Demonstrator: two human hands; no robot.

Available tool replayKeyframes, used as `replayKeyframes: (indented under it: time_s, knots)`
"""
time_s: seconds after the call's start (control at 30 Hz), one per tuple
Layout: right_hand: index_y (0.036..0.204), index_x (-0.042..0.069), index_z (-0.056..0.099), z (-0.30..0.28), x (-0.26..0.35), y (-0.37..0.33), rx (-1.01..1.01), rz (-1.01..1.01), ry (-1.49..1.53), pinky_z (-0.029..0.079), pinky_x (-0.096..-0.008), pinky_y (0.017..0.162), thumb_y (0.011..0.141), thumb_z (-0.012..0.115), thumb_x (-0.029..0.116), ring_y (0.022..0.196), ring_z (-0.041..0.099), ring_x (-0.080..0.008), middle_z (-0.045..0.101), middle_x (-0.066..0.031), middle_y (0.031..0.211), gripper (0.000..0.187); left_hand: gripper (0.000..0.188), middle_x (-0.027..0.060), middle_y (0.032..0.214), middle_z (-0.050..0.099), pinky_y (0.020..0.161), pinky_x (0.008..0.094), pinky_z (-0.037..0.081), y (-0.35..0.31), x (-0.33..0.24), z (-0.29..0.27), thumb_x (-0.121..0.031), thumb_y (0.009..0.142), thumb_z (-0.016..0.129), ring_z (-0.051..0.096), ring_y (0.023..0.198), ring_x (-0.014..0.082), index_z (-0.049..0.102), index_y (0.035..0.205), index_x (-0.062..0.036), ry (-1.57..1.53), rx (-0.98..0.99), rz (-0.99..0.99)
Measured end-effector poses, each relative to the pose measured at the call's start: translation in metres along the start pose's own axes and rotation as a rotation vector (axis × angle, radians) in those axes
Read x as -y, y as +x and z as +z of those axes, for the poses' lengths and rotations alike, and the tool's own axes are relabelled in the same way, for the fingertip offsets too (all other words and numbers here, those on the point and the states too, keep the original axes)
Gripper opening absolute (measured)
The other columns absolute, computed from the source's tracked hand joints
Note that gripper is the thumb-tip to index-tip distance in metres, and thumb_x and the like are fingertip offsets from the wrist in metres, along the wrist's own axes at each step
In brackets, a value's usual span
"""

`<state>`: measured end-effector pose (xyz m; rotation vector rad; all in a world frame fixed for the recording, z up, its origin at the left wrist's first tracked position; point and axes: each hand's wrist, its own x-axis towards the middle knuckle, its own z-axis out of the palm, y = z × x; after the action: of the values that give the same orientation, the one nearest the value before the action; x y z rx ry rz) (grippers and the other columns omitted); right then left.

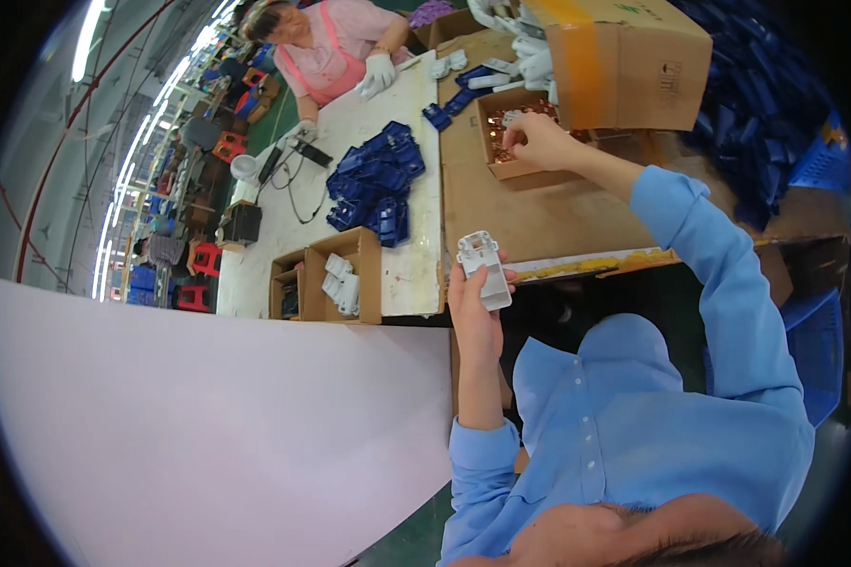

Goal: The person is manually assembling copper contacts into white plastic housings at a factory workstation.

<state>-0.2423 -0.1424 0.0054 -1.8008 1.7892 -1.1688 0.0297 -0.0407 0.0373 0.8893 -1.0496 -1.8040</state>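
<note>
My left hand (473,312) is closed around a white plastic housing (490,288), an oblong shell with a hollow inside and a small square opening near its far end. It is held just off the near edge of the brown-topped table (482,210). My right hand (547,144) reaches into a small cardboard box (529,178) of copper-coloured small parts (498,151). Its fingers are bent down and pressed together among them; whatever they pinch is hidden. Something whitish shows just beyond these fingers, too small to make out.
A large carton (624,71) stands behind the parts box, white housings (536,64) beside it. Blue plastic parts (378,180) are piled on the white table (411,274), near a divided cardboard box (369,283). Across it sits a co-worker with white gloves (378,74). More blue pieces (756,94) lie right.
</note>
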Motion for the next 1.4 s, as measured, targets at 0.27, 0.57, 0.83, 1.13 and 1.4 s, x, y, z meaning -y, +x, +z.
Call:
replayKeyframes:
  time_s: [0.27,0.57,0.83,1.13,1.4]
  knots:
    - [0.088,-0.003,0.066,-0.038,0.042,-0.090,0.046,0.123,0.306,0.051,-0.0283,0.072,0.081,0.063,0.004,0.077,0.063,-0.0130,0.067,-0.0082,0.080,0.011,0.038,0.0141,0.112,0.061,0.073,0.0295,0.052,0.013,0.021,0.015,-0.016,0.093,0.047,0.063,0.090,0.0195,0.045,0.129,-0.0042,0.028,0.043,-0.088]
    - [0.090,-0.004,0.065,-0.065,0.078,-0.134,0.100,0.248,0.573,0.051,-0.0257,0.074,0.083,0.063,0.004,0.076,0.063,-0.0116,0.067,-0.0081,0.084,0.010,0.039,0.0148,0.114,0.060,0.077,0.0340,0.052,0.021,0.035,0.044,-0.016,0.093,0.044,0.063,0.093,0.0220,0.043,0.130,-0.0043,0.018,0.188,-0.115]
    - [0.089,-0.001,0.065,-0.036,0.104,-0.141,0.111,0.069,0.394,0.051,-0.0264,0.071,0.083,0.065,0.000,0.078,0.064,-0.0153,0.063,-0.0068,0.085,0.007,0.043,0.0114,0.119,0.056,0.082,0.0350,0.050,0.013,0.041,0.039,-0.017,0.093,0.036,0.059,0.101,0.0205,0.040,0.134,-0.0048,0.042,0.180,-0.055]
    - [0.085,0.003,0.064,-0.011,0.106,-0.139,0.017,-0.001,0.171,0.037,-0.0246,0.057,0.078,0.069,0.003,0.066,0.043,-0.0120,0.047,-0.0025,0.080,0.009,0.045,0.0088,0.118,0.053,0.088,0.0274,0.043,-0.003,0.045,0.040,-0.016,0.092,0.038,0.052,0.105,0.0150,0.041,0.133,0.0006,0.130,0.157,0.120]
    - [0.090,0.003,0.054,-0.021,0.115,-0.135,0.084,0.155,0.288,0.043,-0.0324,0.058,0.076,0.071,0.012,0.067,0.052,-0.0181,0.055,-0.0068,0.081,0.023,0.034,0.0063,0.100,0.060,0.072,0.0241,0.047,-0.010,0.041,0.039,-0.018,0.097,0.041,0.057,0.084,0.0099,0.050,0.125,-0.0001,0.164,0.115,0.136]
